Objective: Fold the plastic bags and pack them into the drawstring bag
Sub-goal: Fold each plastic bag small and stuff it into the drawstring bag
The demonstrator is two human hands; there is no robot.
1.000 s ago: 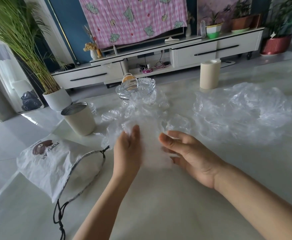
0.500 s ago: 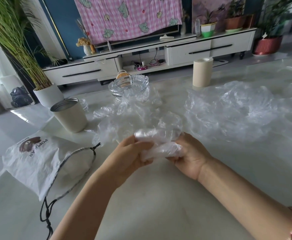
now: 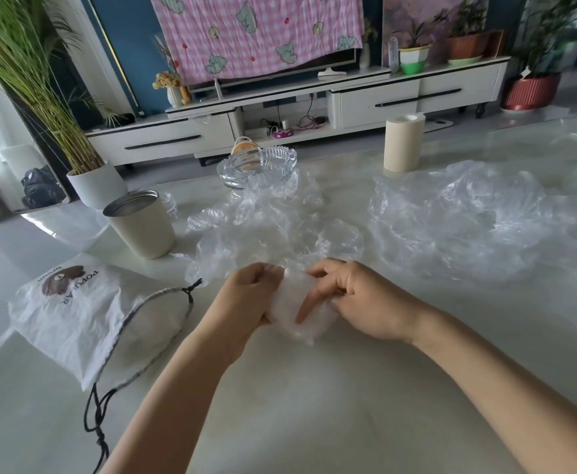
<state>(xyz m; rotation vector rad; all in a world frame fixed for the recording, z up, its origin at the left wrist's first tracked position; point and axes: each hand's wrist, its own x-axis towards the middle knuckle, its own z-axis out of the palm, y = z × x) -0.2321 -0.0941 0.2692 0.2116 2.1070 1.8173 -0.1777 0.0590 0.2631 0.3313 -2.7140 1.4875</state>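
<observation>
Hands: two over the one desk (image 3: 314, 422), a left hand (image 3: 246, 295) and a right hand (image 3: 359, 299).
Folded plastic bundle (image 3: 309, 328): one, held between the two hands.
Loose plastic heaps: two, a middle heap (image 3: 273, 227) and a right heap (image 3: 458, 217); the single bags inside each cannot be counted.
Drawstring bag (image 3: 75, 309): one, white, with one dark cord (image 3: 93, 410).
Beige cylinders: two, a lidded canister (image 3: 143, 224) and a plain roll (image 3: 404, 143).
Glass dish (image 3: 258, 164): one.
Potted plants: four counted, in a white pot (image 3: 97, 184), a green-and-white pot (image 3: 413, 59), a terracotta pot (image 3: 466, 46) and a red pot (image 3: 531, 92).
Pink checked cloth (image 3: 256, 32): one.
</observation>
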